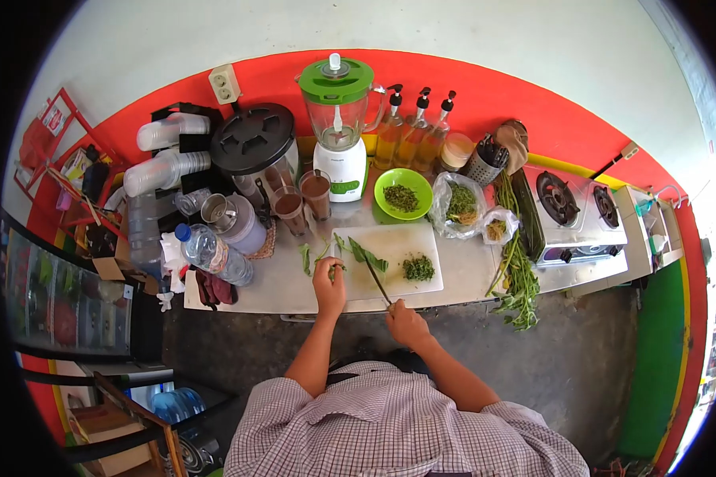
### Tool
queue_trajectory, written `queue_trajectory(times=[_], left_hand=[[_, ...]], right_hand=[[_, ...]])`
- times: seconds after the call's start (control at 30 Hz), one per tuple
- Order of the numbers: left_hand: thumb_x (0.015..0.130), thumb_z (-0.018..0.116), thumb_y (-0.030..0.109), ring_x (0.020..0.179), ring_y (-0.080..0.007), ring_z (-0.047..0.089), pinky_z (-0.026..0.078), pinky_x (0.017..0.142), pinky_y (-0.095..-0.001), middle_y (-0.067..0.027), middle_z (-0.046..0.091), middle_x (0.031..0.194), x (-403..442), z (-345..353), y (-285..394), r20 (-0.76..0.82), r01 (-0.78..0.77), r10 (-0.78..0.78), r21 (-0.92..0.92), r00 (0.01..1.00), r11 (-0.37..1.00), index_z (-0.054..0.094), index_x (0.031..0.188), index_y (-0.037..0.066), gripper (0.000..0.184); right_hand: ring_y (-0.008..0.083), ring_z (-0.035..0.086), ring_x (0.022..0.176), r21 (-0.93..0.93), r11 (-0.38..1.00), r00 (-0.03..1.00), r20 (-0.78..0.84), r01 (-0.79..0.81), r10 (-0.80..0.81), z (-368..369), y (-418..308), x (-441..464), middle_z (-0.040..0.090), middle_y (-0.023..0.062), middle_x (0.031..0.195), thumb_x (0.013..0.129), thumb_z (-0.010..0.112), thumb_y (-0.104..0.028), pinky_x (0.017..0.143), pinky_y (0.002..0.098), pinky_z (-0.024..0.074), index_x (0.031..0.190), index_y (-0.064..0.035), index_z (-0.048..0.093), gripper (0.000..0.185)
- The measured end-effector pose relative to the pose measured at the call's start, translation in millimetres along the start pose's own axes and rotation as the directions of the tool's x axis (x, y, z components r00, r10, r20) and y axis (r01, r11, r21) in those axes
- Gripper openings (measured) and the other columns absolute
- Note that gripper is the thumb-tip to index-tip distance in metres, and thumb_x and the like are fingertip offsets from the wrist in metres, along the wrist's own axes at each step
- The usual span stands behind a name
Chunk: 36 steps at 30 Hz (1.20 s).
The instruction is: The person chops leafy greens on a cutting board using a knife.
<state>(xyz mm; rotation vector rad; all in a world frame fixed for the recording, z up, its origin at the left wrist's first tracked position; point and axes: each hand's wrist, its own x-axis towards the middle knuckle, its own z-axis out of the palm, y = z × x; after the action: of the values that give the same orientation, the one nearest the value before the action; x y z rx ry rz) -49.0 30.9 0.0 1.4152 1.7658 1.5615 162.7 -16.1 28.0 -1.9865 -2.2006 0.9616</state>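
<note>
A white cutting board (410, 235) lies on the metal counter. My right hand (407, 324) is closed round the handle of a knife (377, 278), whose blade points up and left over the board. Green leaves (368, 256) lie along the blade. At the board's left edge, my left hand (329, 283) is closed on some green leaves, which show between its fingers. A small pile of chopped greens (418, 268) rests on the board's right part. Loose leaves (305, 258) lie left of the board.
Behind the board are a blender (339, 159), a green bowl (418, 180) of chopped greens and pump bottles (411, 135). Brown cups (288, 208) and a water bottle (215, 256) stand left. Plastic bags of greens (460, 203), leafy stalks (520, 282) and a gas stove (581, 222) are right.
</note>
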Motion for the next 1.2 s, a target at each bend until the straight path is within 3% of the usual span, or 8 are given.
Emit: queue_trajectory(times=[0.07,0.2,0.27,0.57,0.8,0.87,1.0,1.2], left_hand=[[0.091,0.054,-0.003,0.086,-0.0189,0.062,0.048,0.081,-0.0324,-0.0078,0.064,0.097,4.4,1.9,-14.1,-0.023,0.156,-0.177,-0.368,0.984,0.917,0.062,0.097,-0.001,0.01],[0.093,0.051,-0.002,0.084,-0.0138,0.06,0.05,0.078,-0.0299,-0.0056,0.063,0.097,2.4,-11.4,-30.8,0.175,0.348,-0.301,-0.504,0.937,0.791,0.062,0.097,-0.002,0.011],[0.096,0.051,0.0,0.083,-0.0123,0.058,0.051,0.072,-0.0284,-0.0048,0.063,0.097,-2.2,-12.9,-27.2,0.213,0.506,-0.488,-0.608,0.846,0.612,0.061,0.101,-0.001,0.011],[0.098,0.055,0.006,0.08,-0.0089,0.054,0.044,0.066,-0.0239,-0.0017,0.061,0.098,-15.2,-13.0,-20.7,0.288,0.575,-0.501,-0.324,0.816,0.751,0.061,0.113,0.002,0.017],[0.096,0.052,0.006,0.078,-0.0087,0.052,0.044,0.067,-0.0238,-0.0016,0.062,0.097,-10.4,-3.2,-12.9,0.328,0.627,-0.537,-0.346,0.777,0.697,0.061,0.12,0.001,0.025],[0.095,0.05,0.003,0.082,-0.0105,0.056,0.047,0.069,-0.0263,-0.0049,0.063,0.102,-8.5,-2.4,-19.6,0.342,0.547,-0.447,-0.301,0.826,0.781,0.061,0.122,0.002,0.028],[0.094,0.052,-0.002,0.087,-0.0126,0.06,0.051,0.072,-0.0287,-0.0092,0.062,0.111,-3.2,1.6,-7.5,0.344,0.502,-0.387,-0.366,0.855,0.784,0.058,0.126,0.002,0.033],[0.092,0.061,-0.002,0.088,-0.0172,0.063,0.053,0.074,-0.0292,-0.0113,0.05,0.128,-2.3,24.8,16.8,0.34,0.315,-0.271,-0.082,0.901,0.946,0.054,0.133,0.007,0.042]], right_hand=[[0.0488,0.068,0.086,0.003,1.0,1.0,0.014,0.023,-0.023,3.5,4.9,1.9,0.069,0.0296,0.093,0.095,0.059,-0.037,0.076,0.0581,0.0544,0.117,-0.002,0.048,0.043],[0.0481,0.068,0.085,-0.033,0.997,0.998,0.009,0.066,-0.066,1.6,-0.6,3.2,0.07,0.0284,0.092,0.094,0.061,-0.037,0.075,0.0585,0.054,0.116,-0.0031,0.049,0.042],[0.0484,0.068,0.084,-0.028,0.994,0.994,0.006,0.105,-0.105,-1.6,-3.8,-0.3,0.069,0.0282,0.089,0.094,0.061,-0.037,0.074,0.0585,0.0537,0.114,-0.003,0.049,0.041],[0.0505,0.066,0.08,0.14,0.989,0.982,-0.174,-0.054,0.078,0.6,22.0,-18.0,0.068,0.0296,0.087,0.095,0.06,-0.039,0.074,0.06,0.053,0.113,-0.0034,0.049,0.041],[0.0516,0.065,0.082,0.174,0.985,0.995,-0.097,-0.003,0.02,-1.9,14.1,-15.6,0.068,0.0295,0.087,0.095,0.061,-0.038,0.075,0.0592,0.0523,0.111,-0.0023,0.051,0.04],[0.0514,0.065,0.084,0.203,0.962,0.982,-0.079,0.183,-0.17,-4.4,11.1,-14.8,0.068,0.0296,0.088,0.094,0.062,-0.037,0.076,0.0585,0.0517,0.11,-0.0011,0.051,0.04],[0.051,0.065,0.085,0.291,0.943,0.986,-0.098,0.16,-0.137,-2.4,16.0,-15.9,0.067,0.03,0.089,0.094,0.063,-0.036,0.076,0.0581,0.0509,0.11,-0.0002,0.052,0.041],[0.051,0.065,0.088,0.333,0.941,0.987,-0.162,0.067,-0.012,-1.1,39.2,-28.2,0.068,0.0312,0.091,0.092,0.066,-0.035,0.078,0.0569,0.0509,0.111,0.0008,0.056,0.041]])
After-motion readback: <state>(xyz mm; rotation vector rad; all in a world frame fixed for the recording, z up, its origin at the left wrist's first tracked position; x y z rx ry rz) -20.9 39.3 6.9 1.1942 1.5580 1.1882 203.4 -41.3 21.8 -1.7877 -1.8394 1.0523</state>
